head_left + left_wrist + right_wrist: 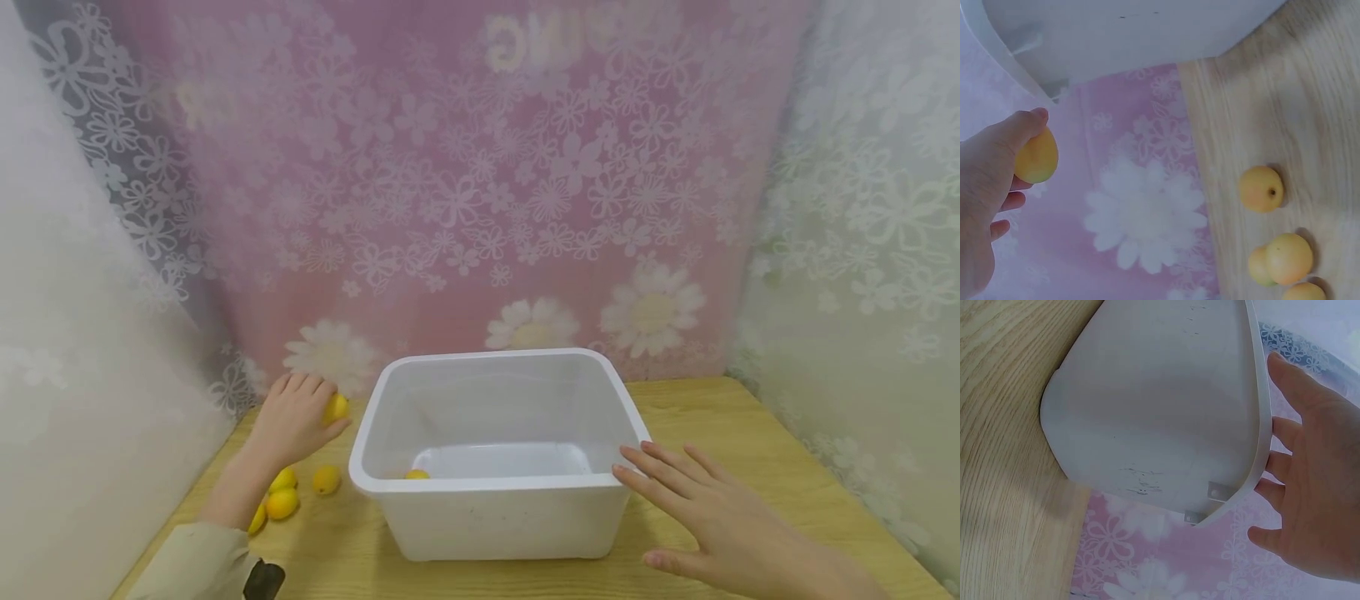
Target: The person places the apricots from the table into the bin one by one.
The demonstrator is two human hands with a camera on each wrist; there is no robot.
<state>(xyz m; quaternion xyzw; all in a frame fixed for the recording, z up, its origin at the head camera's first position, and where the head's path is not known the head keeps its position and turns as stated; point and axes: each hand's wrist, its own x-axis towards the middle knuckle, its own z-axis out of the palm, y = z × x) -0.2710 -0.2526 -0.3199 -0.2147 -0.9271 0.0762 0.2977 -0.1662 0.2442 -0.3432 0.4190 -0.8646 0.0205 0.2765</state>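
Tub (498,525), white, stood lower centre of the head view, long axis left to right. We noted the right hand (705,508) lower right, fingers extended at the near-right rim. We saw the left hand (296,421), nearer the loose yellow fruits (282,503), grasping one yellow fruit (337,407) left of the tub, apart from its rim.
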